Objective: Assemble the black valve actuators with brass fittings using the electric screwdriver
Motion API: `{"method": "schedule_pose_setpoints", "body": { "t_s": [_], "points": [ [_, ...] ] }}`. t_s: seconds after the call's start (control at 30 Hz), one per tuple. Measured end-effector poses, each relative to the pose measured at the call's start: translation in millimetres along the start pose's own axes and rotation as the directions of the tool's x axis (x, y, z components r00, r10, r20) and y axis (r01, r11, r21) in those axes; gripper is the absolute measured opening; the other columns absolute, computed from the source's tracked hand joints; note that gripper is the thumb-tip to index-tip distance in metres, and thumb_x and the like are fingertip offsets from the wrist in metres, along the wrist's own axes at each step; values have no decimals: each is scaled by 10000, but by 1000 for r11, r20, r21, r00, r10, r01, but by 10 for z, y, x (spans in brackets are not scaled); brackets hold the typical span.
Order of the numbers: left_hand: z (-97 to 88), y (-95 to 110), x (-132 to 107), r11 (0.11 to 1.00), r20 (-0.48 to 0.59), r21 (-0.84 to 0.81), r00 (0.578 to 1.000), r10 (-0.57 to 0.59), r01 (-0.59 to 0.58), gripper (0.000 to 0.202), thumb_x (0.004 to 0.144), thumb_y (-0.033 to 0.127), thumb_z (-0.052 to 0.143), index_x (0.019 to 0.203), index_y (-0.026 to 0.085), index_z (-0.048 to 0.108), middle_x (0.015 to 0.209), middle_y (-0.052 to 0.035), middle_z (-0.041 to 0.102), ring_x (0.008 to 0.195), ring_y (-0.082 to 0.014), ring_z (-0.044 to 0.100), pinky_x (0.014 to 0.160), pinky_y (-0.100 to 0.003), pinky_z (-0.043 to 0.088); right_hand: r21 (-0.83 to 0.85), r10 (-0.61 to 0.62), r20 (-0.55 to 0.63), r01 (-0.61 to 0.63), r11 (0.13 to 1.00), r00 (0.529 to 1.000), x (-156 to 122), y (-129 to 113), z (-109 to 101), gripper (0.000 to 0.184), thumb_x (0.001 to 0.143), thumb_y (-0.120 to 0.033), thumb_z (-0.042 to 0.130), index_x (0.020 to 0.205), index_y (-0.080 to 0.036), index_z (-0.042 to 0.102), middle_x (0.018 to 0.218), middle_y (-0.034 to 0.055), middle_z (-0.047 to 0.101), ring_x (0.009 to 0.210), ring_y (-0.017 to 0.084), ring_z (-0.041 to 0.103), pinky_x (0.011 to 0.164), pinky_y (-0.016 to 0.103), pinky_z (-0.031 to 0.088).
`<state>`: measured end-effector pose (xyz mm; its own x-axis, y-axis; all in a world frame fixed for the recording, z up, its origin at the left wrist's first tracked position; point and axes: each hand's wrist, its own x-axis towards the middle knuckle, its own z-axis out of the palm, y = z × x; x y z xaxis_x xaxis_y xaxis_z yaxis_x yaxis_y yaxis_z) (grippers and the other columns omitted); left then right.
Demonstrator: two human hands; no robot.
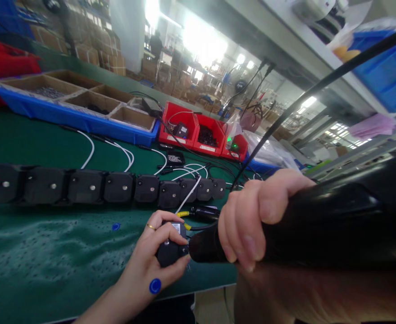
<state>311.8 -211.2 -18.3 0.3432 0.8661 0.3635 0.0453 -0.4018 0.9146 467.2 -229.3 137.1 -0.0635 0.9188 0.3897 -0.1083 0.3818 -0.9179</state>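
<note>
My left hand (pixel 150 256), with a ring on one finger, pinches a small black boxy device (pixel 169 252) between thumb and fingers, just above the green mat. A white label shows on the device's upper side. Fingers of my right hand (pixel 247 220) are wrapped round a thick black electric screwdriver (pixel 306 225), which lies across the right side of the view. Its tapered nose (pixel 201 245) meets the side of the device near the left thumb; the bit itself is hidden. Behind both hands, similar black devices (pixel 118 186) stand in a row, with white cables (pixel 126 157) behind them.
A blue tray (pixel 83 123) with cardboard compartments holds small parts. Beside it stand red bins (pixel 207 137) with black parts and green lights. A black cable (pixel 295 99) crosses the upper right. A yellow-ended black connector (pixel 204 212) lies close behind the hands. Blue caps (pixel 116 226) dot the mat.
</note>
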Motion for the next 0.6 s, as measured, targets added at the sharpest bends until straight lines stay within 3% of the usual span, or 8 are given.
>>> {"method": "schedule_pose_setpoints", "body": {
  "t_s": [0.23,0.27,0.33,0.47,0.57,0.6],
  "points": [
    [-40,92,86,998,0,45,999,42,-42,59,776,189,694,776,246,677,1045,-48,632,984,-234,673,845,-359,548,142,-160,37,153,978,986,-32,62,-140,456,900,-677,673,821,-230,723,512,-7,586,338,133,504,366,259,478],
    [-44,98,93,998,1,48,999,45,-45,55,776,191,692,772,244,677,1037,-49,636,974,-235,677,841,-362,553,154,-175,17,171,973,984,-37,71,-101,459,900,-675,673,810,-228,719,501,-14,582,328,127,498,356,249,473],
    [-53,103,103,997,-1,64,999,53,-53,54,772,188,683,759,240,673,1013,-49,642,947,-235,685,827,-365,560,155,-176,-143,198,968,974,-36,60,27,543,880,-734,651,754,-208,700,483,-14,574,332,120,502,344,226,450],
    [-65,72,103,993,-7,104,998,60,-59,52,756,195,688,749,239,661,1007,-44,645,928,-236,697,813,-367,565,59,-173,-444,222,973,879,33,-60,225,751,833,-888,518,604,-181,627,413,-6,518,300,122,469,290,212,335],
    [-56,43,73,995,-41,97,999,23,-19,44,779,223,684,804,252,661,1081,-42,638,962,-234,690,844,-367,550,-136,-352,-510,331,934,785,159,-118,30,723,930,-824,420,606,-197,575,446,-18,504,312,113,453,303,219,288],
    [-53,39,59,996,-49,90,999,9,-5,34,794,239,678,818,255,661,1105,-43,634,978,-234,685,861,-369,543,-225,-396,-485,326,918,780,218,-108,-113,700,960,-795,377,638,-204,568,483,-19,516,342,114,471,329,228,303]
  ]
}}
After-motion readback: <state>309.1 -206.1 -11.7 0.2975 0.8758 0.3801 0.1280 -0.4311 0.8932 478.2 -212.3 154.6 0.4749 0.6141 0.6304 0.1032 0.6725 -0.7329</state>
